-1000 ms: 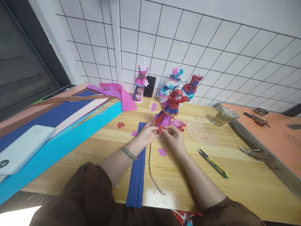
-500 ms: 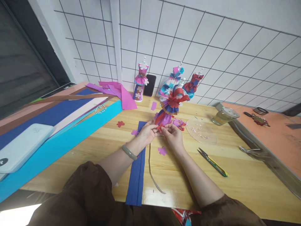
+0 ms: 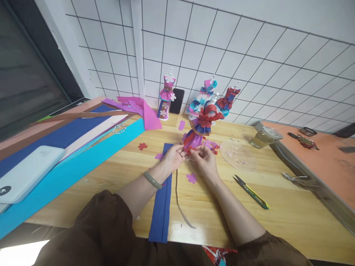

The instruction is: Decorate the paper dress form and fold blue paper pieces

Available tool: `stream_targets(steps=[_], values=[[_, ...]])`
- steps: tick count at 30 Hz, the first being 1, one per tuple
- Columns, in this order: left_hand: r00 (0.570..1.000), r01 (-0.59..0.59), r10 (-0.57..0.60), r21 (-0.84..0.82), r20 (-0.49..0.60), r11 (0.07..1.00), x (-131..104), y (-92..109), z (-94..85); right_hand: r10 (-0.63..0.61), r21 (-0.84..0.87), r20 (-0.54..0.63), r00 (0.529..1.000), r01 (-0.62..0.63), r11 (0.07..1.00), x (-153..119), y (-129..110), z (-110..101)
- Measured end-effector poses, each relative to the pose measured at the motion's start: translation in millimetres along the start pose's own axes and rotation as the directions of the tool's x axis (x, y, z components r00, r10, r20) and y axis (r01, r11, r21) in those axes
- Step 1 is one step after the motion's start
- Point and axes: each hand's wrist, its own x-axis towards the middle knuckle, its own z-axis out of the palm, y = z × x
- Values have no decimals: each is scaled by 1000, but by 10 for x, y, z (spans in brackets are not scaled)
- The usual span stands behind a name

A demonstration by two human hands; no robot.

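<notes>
A small figure in a crepe-paper dress (image 3: 205, 119), red, purple and blue with white beads on top, stands before me. My left hand (image 3: 174, 157), a green bangle on its wrist, curls its fingers around the lower left edge of the skirt. At the front hem, my right hand (image 3: 205, 161) pinches a red paper flower (image 3: 190, 149) against the skirt. Fingers partly hide the flower. Close by lie a pink paper flower (image 3: 191, 178), a blue crepe-paper strip (image 3: 161, 207) and a thin brown strip (image 3: 181, 207).
Thread snips (image 3: 252, 193) lie to the right, near a clear disc with small beads (image 3: 235, 154) and a lidded cup (image 3: 264, 136). More dressed figures (image 3: 167, 96) and a phone (image 3: 176, 101) stand at the back. Paper sheets (image 3: 83, 155) and a white power bank (image 3: 31, 173) occupy the left.
Both hands stay at the skirt's hem with barely any movement. The right fingers remain pressed on the red flower; the view shifts very slightly.
</notes>
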Motion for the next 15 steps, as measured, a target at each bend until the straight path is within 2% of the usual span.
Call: stream_targets(steps=[6, 15], values=[[1000, 1, -2, -9, -23, 1000, -9, -12, 23, 2, -42, -30, 1000, -3, 999, 19, 16, 20], [999, -31, 31, -7, 26, 999, -29, 20, -13, -21, -6, -44, 999, 21, 1000, 22, 9, -53]])
